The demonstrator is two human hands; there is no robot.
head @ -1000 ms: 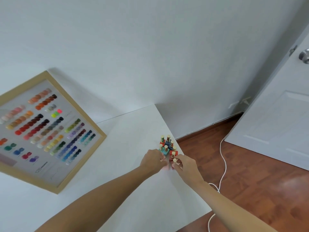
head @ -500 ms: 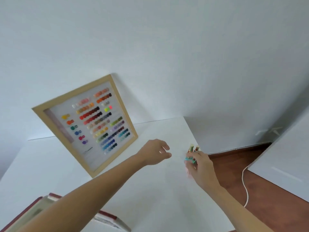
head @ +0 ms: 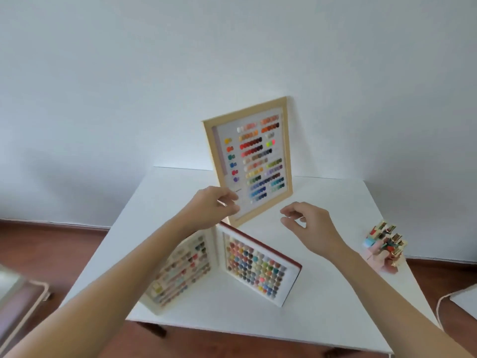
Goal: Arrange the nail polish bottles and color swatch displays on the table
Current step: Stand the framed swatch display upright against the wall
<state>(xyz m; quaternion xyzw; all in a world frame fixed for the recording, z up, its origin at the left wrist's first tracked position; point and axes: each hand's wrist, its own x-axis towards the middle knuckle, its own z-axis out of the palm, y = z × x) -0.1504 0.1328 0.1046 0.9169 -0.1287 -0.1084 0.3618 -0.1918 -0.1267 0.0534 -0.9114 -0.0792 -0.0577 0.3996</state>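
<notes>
Both hands off nail polish bottles [head: 384,245], now empty, moved left. Left hand [head: 210,210] at lower-left corner of framed swatch display [head: 249,161]; right hand [head: 308,223] open just beside it. View swung left; folding swatch book [head: 224,270] now visible.

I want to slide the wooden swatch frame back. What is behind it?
Only the white wall shows behind the wooden swatch frame, which leans against it. The table strip directly behind is covered.

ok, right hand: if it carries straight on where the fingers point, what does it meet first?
Probably the lower edge of the wood-framed colour swatch board; the right hand points at it, fingers open. Depth unclear.
</notes>
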